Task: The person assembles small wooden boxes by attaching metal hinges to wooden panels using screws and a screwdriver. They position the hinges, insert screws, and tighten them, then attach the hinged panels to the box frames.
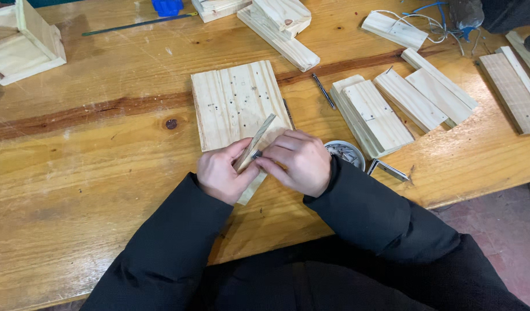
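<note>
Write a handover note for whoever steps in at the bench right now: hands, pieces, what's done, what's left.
Left hand: grips a thin wooden strip held on edge, tilted, over the near end of the flat pine board.
Right hand: fingertips pinch a small dark object, too small to identify, against the strip.
Nearby: round tin of small metal pieces beside the right wrist; stacked boards to the right.
Done: the board already shows small holes or nail marks.
Left: the strip is only hand-held, not visibly fastened.

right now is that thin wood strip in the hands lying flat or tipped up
Tipped up. The thin wood strip slants, its lower end pinched between the left hand and right hand, upper end over the flat board.
</note>
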